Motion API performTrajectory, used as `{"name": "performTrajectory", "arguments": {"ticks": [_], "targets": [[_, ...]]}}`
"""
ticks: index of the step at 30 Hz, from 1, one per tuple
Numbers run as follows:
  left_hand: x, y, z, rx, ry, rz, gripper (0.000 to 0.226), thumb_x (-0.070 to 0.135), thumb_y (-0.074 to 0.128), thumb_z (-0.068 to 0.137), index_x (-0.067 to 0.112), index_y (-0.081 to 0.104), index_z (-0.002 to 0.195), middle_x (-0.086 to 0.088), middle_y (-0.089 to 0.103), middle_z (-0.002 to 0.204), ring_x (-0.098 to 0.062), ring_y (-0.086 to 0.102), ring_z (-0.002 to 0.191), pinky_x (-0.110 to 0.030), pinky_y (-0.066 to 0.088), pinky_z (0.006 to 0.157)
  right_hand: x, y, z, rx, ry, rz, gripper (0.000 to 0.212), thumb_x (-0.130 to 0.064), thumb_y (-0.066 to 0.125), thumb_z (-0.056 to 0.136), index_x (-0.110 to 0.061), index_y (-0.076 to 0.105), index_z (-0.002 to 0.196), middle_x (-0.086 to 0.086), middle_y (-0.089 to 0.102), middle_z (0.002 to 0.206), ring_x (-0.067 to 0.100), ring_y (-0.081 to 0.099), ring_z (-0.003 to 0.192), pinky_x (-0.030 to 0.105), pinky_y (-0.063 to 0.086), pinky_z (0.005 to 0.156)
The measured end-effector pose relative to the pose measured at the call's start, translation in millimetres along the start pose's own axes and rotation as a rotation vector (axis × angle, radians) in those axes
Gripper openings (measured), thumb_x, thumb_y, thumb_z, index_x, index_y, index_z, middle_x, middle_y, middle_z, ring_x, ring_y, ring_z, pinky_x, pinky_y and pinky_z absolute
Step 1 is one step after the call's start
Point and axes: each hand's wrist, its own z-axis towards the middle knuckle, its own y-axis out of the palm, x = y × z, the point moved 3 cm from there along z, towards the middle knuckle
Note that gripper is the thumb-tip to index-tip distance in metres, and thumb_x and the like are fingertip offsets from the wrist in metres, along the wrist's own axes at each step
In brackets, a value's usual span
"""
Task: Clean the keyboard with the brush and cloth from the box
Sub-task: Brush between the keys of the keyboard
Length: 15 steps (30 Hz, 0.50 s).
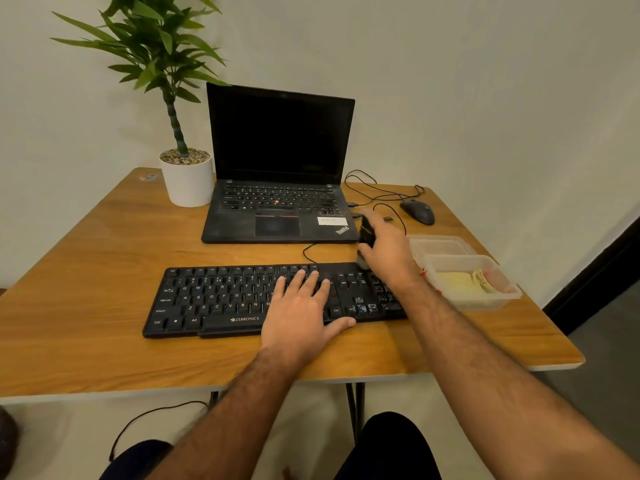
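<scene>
A black keyboard lies across the middle of the wooden table. My left hand rests flat on its right half, fingers spread over the keys. My right hand grips a black-handled brush, its pale bristles touching the keyboard's top right corner. To the right stands a clear plastic box holding a yellow cloth. The box's clear lid lies just behind it.
An open black laptop sits behind the keyboard, with a potted plant to its left. A black mouse and looping cables lie at the back right. The table's right edge is close to the box.
</scene>
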Motion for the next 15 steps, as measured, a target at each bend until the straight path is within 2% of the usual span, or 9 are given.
{"name": "performTrajectory", "arguments": {"ticks": [3,7,11,13,15], "targets": [[-0.1,0.3,0.4,-0.005,-0.001,-0.001,0.093,0.085,0.02,0.087,0.026,0.019,0.158,0.0,0.014,0.167,-0.021,0.004,0.154,-0.049,0.002,0.125,5.9,-8.2,2.4,0.051,0.084,0.106,0.07,-0.014,0.071,0.087,-0.036,0.039,0.144,0.001,0.061,0.13,0.02,0.057,0.119,0.036,0.05,0.1],[-0.3,1.1,0.0,0.021,-0.001,0.016,0.093,0.085,0.02,0.087,0.025,0.022,0.158,-0.001,0.018,0.166,-0.021,0.007,0.154,-0.048,0.002,0.125,-26.5,13.7,-8.4,-0.079,-0.031,0.337,0.07,-0.015,0.074,0.084,-0.037,0.041,0.143,-0.003,0.06,0.129,0.014,0.058,0.111,0.035,0.054,0.095],[-0.5,0.8,-0.2,0.021,-0.001,0.014,0.093,0.085,0.021,0.087,0.025,0.022,0.158,-0.001,0.018,0.166,-0.021,0.007,0.154,-0.048,0.002,0.125,-27.3,19.1,-6.5,-0.096,-0.085,0.206,0.071,-0.013,0.072,0.085,-0.035,0.04,0.145,0.002,0.06,0.133,0.019,0.058,0.118,0.036,0.053,0.097],[0.2,0.5,-0.2,0.02,0.0,0.009,0.093,0.085,0.021,0.087,0.025,0.021,0.158,-0.001,0.017,0.166,-0.021,0.006,0.154,-0.048,0.001,0.125,-12.5,7.6,-1.9,-0.061,-0.05,0.067,0.07,-0.015,0.07,0.086,-0.037,0.039,0.144,0.002,0.061,0.131,0.022,0.058,0.118,0.038,0.052,0.097],[0.0,0.5,-0.3,0.014,-0.002,0.005,0.094,0.085,0.021,0.086,0.026,0.021,0.158,0.0,0.017,0.167,-0.021,0.006,0.154,-0.048,0.001,0.125,4.6,-5.6,1.4,-0.006,0.041,0.066,0.07,-0.015,0.071,0.086,-0.037,0.038,0.144,0.003,0.061,0.131,0.023,0.058,0.12,0.041,0.052,0.099]]}}
